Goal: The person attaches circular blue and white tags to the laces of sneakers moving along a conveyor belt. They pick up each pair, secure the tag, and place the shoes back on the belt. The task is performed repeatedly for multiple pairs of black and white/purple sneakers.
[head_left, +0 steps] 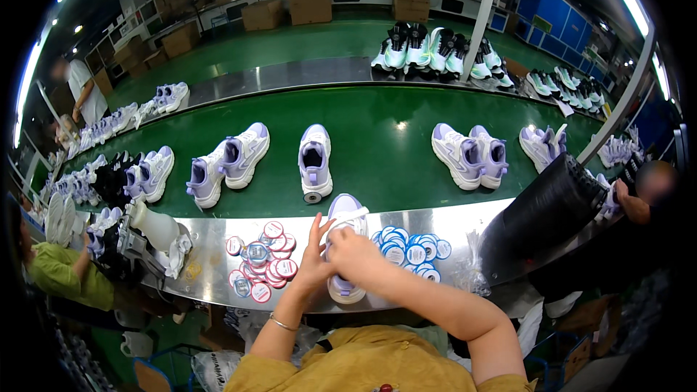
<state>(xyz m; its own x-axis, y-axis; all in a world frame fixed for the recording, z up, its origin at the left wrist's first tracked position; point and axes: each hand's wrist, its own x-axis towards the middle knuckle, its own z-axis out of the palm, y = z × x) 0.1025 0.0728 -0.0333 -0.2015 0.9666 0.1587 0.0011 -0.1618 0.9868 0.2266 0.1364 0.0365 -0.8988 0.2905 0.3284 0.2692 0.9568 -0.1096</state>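
Note:
A white and lilac sneaker (345,290) lies on the metal bench in front of me, toe pointing away, with a pale lace or strap (351,216) across its upper. My left hand (314,263) is at the shoe's left side, its visible fingers stretched upward and apart. Over the shoe's opening, my right hand (353,254) is closed, fingers curled down; whatever they grip is hidden. Red-rimmed round tags (276,270) are heaped left of my hands, blue-rimmed round tags (415,254) to the right. Just beyond, a single matching sneaker (314,156) bears a round tag at its heel.
On the green belt (377,145) stand sneaker pairs (236,160) at left and more (470,156) at right. A large black roll-shaped object (541,210) leans over the bench at right. A white jug-like container (154,225) stands left. Co-workers are at both sides.

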